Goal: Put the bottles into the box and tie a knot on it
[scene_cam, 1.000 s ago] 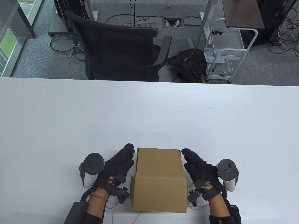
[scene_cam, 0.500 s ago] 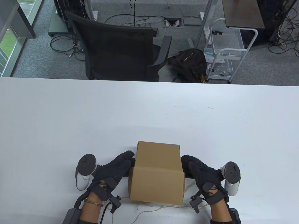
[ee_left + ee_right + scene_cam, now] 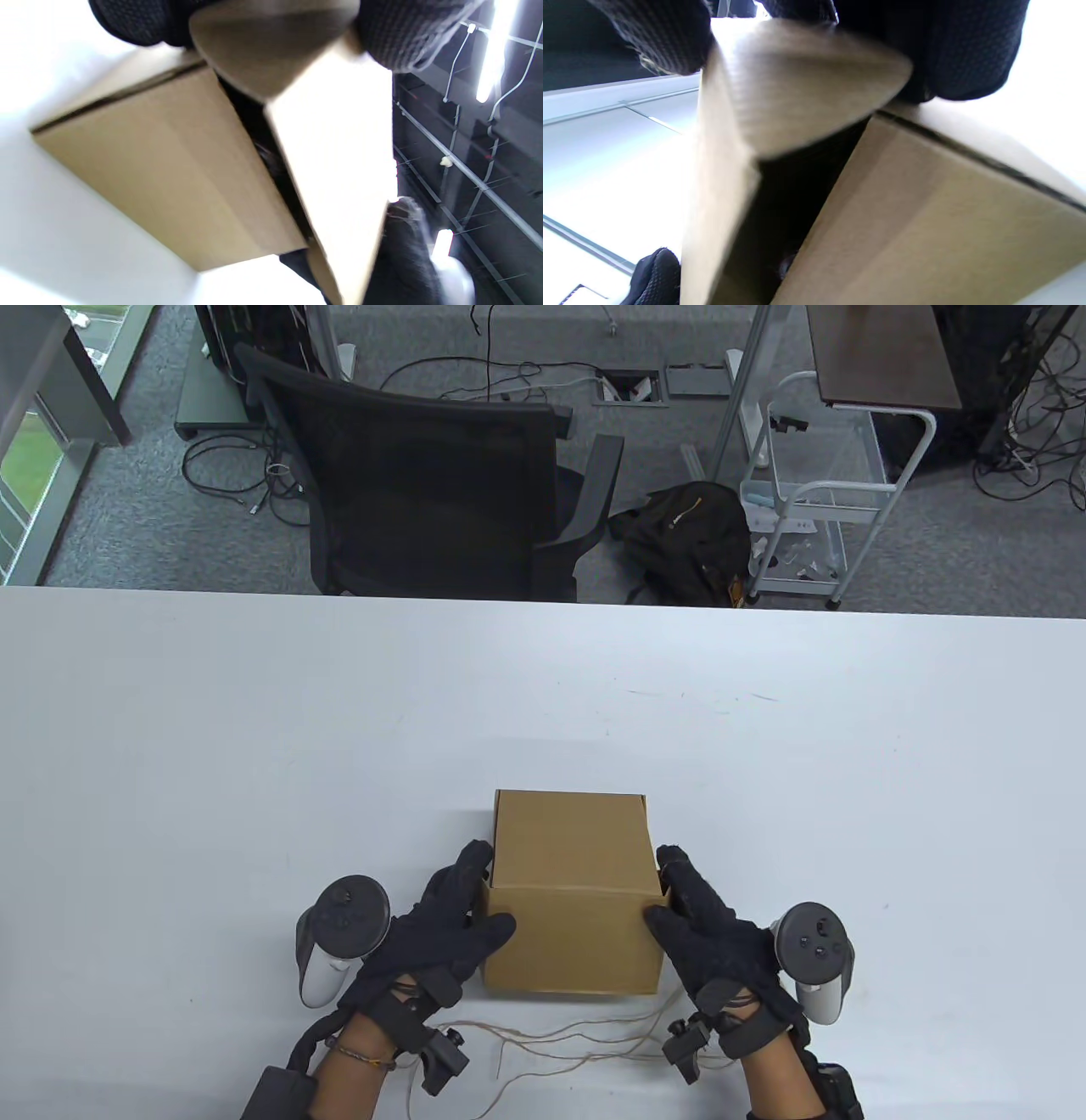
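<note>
One box point(image 3: 575, 891), plain brown cardboard, no print or tape seen, sits on white table point(image 3: 254, 746) near front edge, centre-right. Top flap lies nearly flat in table view; wrist views show front flap w/ rounded side tabs not fully seated, dark gap betw. flap and box wall. Contents not visible.

Nearest: thin tan string point(image 3: 585, 1042), loose, several strands trailing on table betw. the two wrists, just in front of box; far ends run under/behind box front, can't tell where they finish.

L hand point(image 3: 437, 925): black glove, tracker on back. Fingers run up along box's L side, thumb pressed onto front flap; curled round the L front corner, gripping it.

R hand point(image 3: 717, 937): same glove + tracker. Fingers along R side, thumb on front flap at R corner; gripping likewise. Wrist views confirm fingertips pinching flap tabs both sides.

Beyond table, on grey carpet: black mesh chair point(image 3: 433, 483) behind table centre; black bag point(image 3: 683, 538) on floor to its right; white wire cart point(image 3: 806, 500) beside bag; loose cables point(image 3: 246, 475) at L.
</note>
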Motion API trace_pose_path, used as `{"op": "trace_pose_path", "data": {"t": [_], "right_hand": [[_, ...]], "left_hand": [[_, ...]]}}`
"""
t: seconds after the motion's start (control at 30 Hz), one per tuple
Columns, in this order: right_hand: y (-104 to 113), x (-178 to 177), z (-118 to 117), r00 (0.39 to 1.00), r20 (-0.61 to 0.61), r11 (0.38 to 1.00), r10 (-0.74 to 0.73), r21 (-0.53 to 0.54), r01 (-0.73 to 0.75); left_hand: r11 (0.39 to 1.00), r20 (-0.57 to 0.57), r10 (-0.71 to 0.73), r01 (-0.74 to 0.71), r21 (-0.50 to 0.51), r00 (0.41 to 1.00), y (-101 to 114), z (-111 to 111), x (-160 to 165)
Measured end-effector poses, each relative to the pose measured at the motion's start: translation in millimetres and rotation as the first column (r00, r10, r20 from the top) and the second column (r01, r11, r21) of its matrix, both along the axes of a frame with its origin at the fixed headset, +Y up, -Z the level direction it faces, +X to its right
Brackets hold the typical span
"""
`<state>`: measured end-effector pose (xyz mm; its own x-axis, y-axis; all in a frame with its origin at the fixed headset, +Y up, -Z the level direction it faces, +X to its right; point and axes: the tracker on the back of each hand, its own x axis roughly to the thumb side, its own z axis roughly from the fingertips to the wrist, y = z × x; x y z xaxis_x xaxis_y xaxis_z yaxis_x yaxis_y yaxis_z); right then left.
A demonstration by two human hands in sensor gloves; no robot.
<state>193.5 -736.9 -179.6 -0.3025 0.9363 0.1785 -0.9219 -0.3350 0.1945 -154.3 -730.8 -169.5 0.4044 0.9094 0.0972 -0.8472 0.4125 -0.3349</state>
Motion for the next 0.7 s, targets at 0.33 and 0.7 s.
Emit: {"op": "trace_pose_path", "data": {"t": [0.33,0.7], "right_hand": [[-19,-1,0,0.999,0.027,0.966,0.038,-0.256,-0.030],[-34,-14,0,0.989,-0.060,0.916,0.139,-0.372,-0.151]], "left_hand": [[0.983,-0.061,-0.019,0.007,-0.185,0.998,-20,1,6],[0.956,-0.056,-0.106,0.086,-0.279,0.993,-35,1,10]]}}
